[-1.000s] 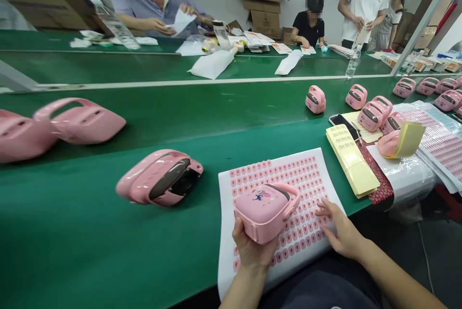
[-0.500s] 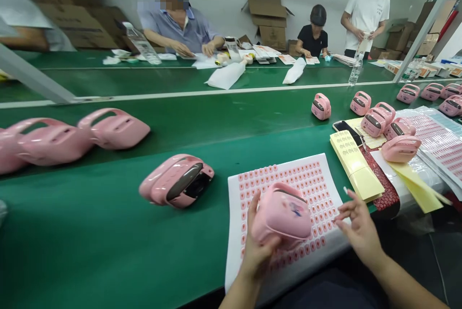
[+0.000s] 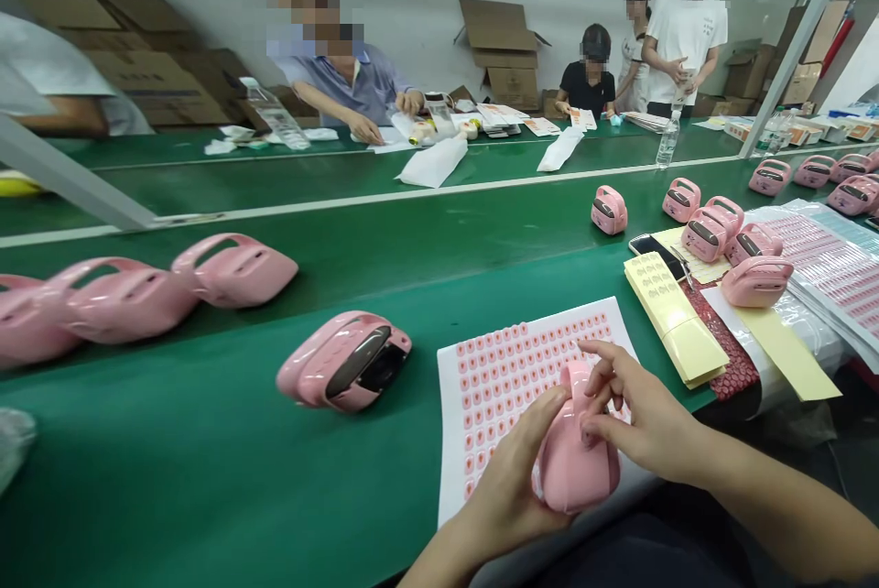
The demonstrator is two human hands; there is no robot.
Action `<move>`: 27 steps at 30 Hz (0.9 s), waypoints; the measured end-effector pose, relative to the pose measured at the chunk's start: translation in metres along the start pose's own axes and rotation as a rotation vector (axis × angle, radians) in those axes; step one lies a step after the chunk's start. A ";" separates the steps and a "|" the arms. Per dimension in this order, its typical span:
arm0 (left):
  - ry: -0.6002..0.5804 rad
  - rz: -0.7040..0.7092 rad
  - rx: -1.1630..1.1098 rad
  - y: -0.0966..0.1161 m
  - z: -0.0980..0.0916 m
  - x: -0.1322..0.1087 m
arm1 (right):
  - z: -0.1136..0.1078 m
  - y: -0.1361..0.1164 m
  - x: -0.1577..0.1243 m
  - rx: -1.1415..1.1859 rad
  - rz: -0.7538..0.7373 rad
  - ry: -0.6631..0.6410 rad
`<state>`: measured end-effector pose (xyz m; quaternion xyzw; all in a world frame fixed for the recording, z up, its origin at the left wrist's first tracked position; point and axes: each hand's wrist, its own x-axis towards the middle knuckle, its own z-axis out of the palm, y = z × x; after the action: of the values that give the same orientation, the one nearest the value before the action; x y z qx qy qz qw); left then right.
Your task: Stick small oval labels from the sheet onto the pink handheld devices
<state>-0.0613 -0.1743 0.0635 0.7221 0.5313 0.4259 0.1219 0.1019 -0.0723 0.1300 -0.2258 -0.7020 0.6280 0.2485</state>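
Observation:
My left hand is wrapped round a pink device with a carry handle, perhaps a small speaker, tilted with its side toward me. At its handle, my right hand has the thumb and some fingers bent close together against the device, with the index finger stretched past the top. Whatever those fingertips pinch, if anything, is too small to make out. Beneath both hands lies a white sheet of small pink stickers with red marks. Left of the sheet, a similar pink device with a dark front lies on the green table.
Several pink devices stand at the left, and more at the right. Beside the sheet are a folded yellow pad, a phone and stacked sticker sheets. Co-workers are across the green table.
The held device has been turned from its printed face to its side. My right hand has come left from beside the sheet to the device's handle.

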 end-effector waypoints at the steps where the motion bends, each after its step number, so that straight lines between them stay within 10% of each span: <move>1: 0.004 0.001 0.000 0.000 0.000 0.000 | -0.001 0.000 0.000 -0.034 -0.002 0.001; 7: 0.006 0.010 0.015 0.000 -0.002 0.000 | -0.001 0.003 0.004 -0.230 -0.143 -0.006; 16: 0.049 -0.023 -0.041 -0.001 -0.005 -0.001 | 0.009 0.019 -0.011 -0.776 -0.751 0.127; 27: 0.038 0.024 -0.035 -0.005 -0.009 0.007 | -0.003 0.029 -0.006 -0.783 -0.669 -0.125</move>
<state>-0.0707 -0.1687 0.0691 0.7178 0.5174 0.4503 0.1193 0.1083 -0.0710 0.1007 -0.0272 -0.9317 0.2167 0.2903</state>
